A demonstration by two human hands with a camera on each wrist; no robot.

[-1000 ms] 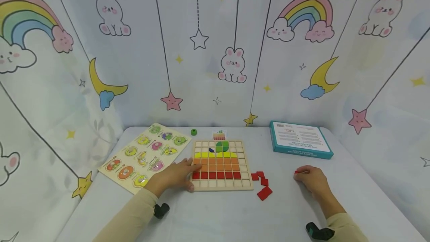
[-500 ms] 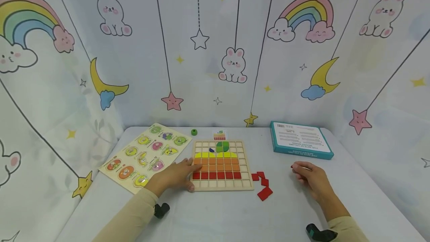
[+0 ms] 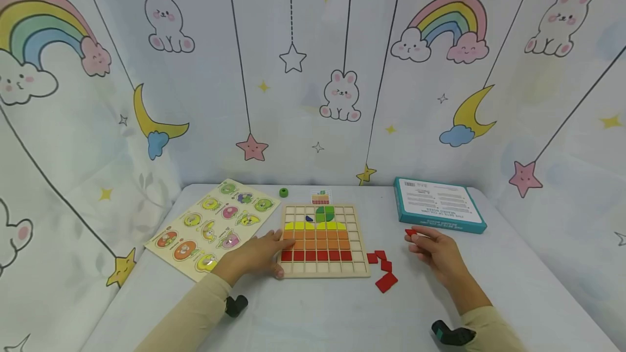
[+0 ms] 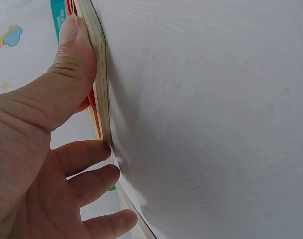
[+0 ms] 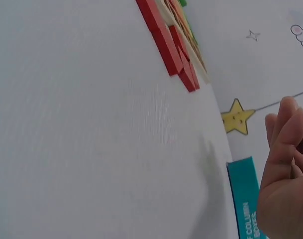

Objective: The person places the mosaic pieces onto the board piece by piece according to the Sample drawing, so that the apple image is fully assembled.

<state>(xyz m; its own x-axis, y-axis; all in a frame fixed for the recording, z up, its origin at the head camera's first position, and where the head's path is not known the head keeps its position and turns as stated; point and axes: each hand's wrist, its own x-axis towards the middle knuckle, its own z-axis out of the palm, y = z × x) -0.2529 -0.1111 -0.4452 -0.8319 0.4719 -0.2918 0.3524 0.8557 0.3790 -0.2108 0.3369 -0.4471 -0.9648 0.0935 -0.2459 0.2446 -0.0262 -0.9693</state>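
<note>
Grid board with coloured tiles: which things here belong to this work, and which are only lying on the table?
In use:
- grid board, steadied by the left hand
- small red tile, pinched by the right hand
- loose red tiles
- pattern card

Lying about:
- fruit peg puzzle
- teal box
- green peg

Head view above table (image 3: 318, 308), wrist views skimming its surface

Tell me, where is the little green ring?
In the head view the little green ring sits at the far edge of the table, left of centre, between the fruit puzzle board and the small picture card, just behind the wooden grid board.
</note>
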